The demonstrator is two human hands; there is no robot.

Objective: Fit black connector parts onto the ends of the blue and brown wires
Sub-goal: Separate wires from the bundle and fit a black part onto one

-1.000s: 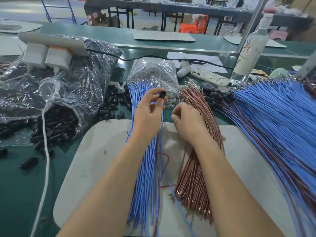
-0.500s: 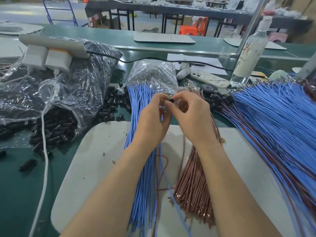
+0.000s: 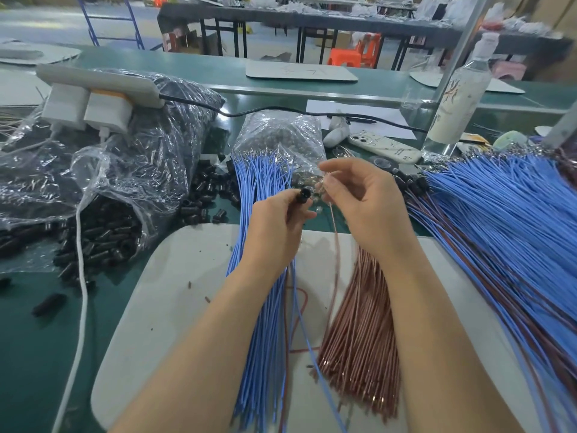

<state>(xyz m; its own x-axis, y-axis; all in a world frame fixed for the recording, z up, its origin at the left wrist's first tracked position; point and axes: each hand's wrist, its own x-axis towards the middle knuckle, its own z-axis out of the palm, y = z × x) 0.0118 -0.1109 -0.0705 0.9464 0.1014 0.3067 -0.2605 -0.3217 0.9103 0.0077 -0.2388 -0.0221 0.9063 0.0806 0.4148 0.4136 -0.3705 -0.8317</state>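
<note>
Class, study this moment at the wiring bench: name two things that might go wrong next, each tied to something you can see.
1. The right hand pinches one thin brown wire. Its tip may bend or miss the small opening of the black connector that the left hand holds.
2. That wire hangs down between the brown bundle and the blue bundle. Lifting it might drag or tangle neighbouring strands.
</note>
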